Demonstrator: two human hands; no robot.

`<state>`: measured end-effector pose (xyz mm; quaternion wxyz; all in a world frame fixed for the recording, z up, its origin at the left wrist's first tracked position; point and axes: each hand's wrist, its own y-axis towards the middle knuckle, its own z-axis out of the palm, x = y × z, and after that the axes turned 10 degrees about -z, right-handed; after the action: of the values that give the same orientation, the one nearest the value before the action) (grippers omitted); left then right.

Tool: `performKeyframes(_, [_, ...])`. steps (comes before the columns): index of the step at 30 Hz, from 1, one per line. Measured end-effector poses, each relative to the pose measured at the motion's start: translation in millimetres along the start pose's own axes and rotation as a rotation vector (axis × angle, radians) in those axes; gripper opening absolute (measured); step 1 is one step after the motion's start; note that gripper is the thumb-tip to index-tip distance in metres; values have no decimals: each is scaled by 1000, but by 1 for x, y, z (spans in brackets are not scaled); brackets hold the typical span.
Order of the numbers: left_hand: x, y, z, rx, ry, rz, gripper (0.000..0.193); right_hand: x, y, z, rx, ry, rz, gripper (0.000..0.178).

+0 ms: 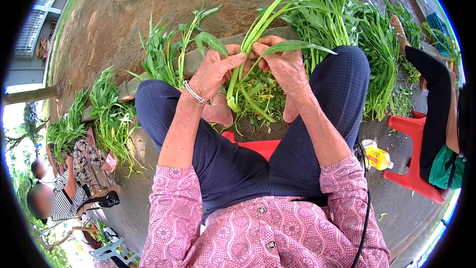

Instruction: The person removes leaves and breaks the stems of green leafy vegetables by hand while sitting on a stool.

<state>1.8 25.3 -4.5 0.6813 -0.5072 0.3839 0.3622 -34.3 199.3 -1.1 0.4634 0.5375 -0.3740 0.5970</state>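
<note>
Between my knees, both hands meet on a small bunch of long green water spinach stems (267, 12). My left hand (218, 67) pinches the stems from the left, thumb pressed against them. From the other side my right hand (282, 62) grips the stems and a long leaf, its fingers curled. The thick cut ends hang down below my hands, and the leafy tops lean up to the right. Under them lies a heap of plucked leaves and trimmings (260, 92) between my bare feet. Some fingertips are hidden behind the stems.
Large piles of leafy greens (342, 25) lie beyond my right knee, and a smaller pile (161, 54) by my left. A yellow bottle (378, 159) lies near a red stool (414, 154) where another person sits. More people sit at the far left beside greens (111, 114).
</note>
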Motion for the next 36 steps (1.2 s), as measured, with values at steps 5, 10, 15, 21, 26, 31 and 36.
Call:
performKeyframes(5, [-4, -1, 5, 25, -148, -17, 20, -5, 1, -6, 59, -44, -48, 18])
performKeyframes(10, [-4, -2, -3, 87, -269, -6, 25, -1, 2, -11, -5, -119, -94, 19])
performKeyframes(15, [-9, -5, -2, 58, -292, 19, 24, -7, 5, -13, -43, -105, -201, 19])
performKeyframes(21, [-6, -1, 0, 58, -172, 9, 19, -12, 2, 0, -11, -22, -183, 17])
performKeyframes(26, [-2, 1, 3, 55, -140, -15, 20, -8, 2, 3, -27, -22, -149, 18])
performKeyframes(31, [-1, 1, -1, 104, -213, -4, 22, -7, 2, -2, 3, 39, -150, 16])
performKeyframes(36, [-9, -2, -4, 118, -372, 37, 24, -13, 9, -22, -140, -43, -186, 18])
